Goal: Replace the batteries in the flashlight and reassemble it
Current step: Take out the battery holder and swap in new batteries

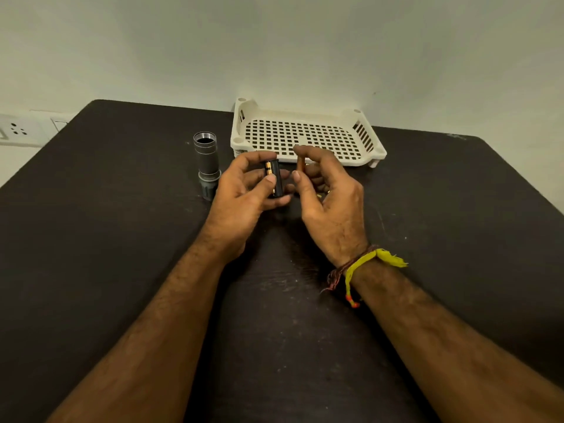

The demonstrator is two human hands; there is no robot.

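Note:
My left hand grips a black battery holder upright, with a copper-and-black battery showing in one of its slots. Just to its right, my right hand pinches a single copper-coloured battery between thumb and forefinger, a short gap from the holder. The grey flashlight body stands on its head on the dark table, left of my left hand, with its threaded open end up. Something small and brassy glints under my right palm; I cannot tell what it is.
A cream perforated plastic tray sits at the back of the table against the wall, right behind my hands. A wall socket is at the far left, beyond the table's edge.

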